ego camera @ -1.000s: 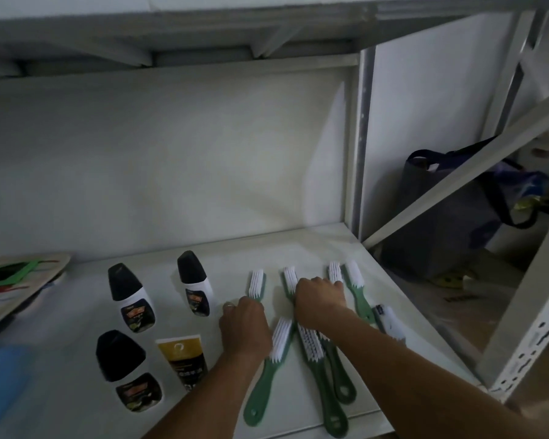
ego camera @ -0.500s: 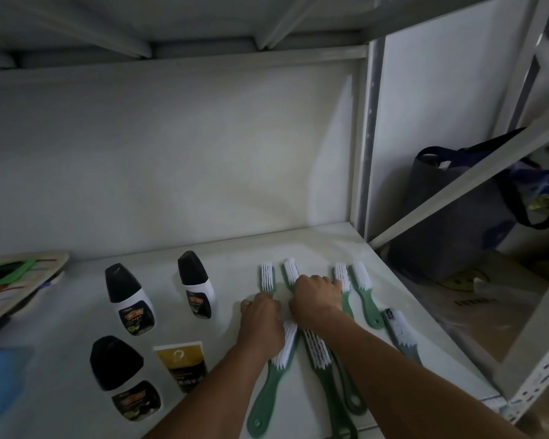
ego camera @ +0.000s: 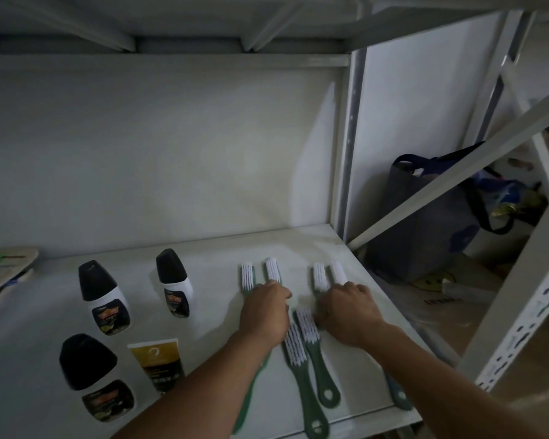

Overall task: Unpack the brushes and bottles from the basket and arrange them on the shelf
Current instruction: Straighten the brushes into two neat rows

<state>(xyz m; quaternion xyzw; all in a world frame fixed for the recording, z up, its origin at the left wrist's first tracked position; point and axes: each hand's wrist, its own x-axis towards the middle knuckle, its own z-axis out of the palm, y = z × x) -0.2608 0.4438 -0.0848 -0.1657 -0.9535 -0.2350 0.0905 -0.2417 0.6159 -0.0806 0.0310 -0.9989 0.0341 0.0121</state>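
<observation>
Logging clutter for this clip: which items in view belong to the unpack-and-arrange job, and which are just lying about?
Part of the job:
- green-handled brushes under left hand and right hand
- black-capped bottles
- gold tube
- shelf

Lying about:
- dark tote bag beside the rack
- board at the left edge

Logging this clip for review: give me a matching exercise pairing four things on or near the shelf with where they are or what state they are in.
Things:
1. gold tube
2. dark tote bag
3. left hand
4. right hand

Places or states:
A. on the floor right of the shelf
B. lying flat between a bottle and the brushes
C. on the two right-hand brushes
D. on the two left-hand brushes

Pairs: 1-B, 2-A, 3-D, 4-C
</observation>
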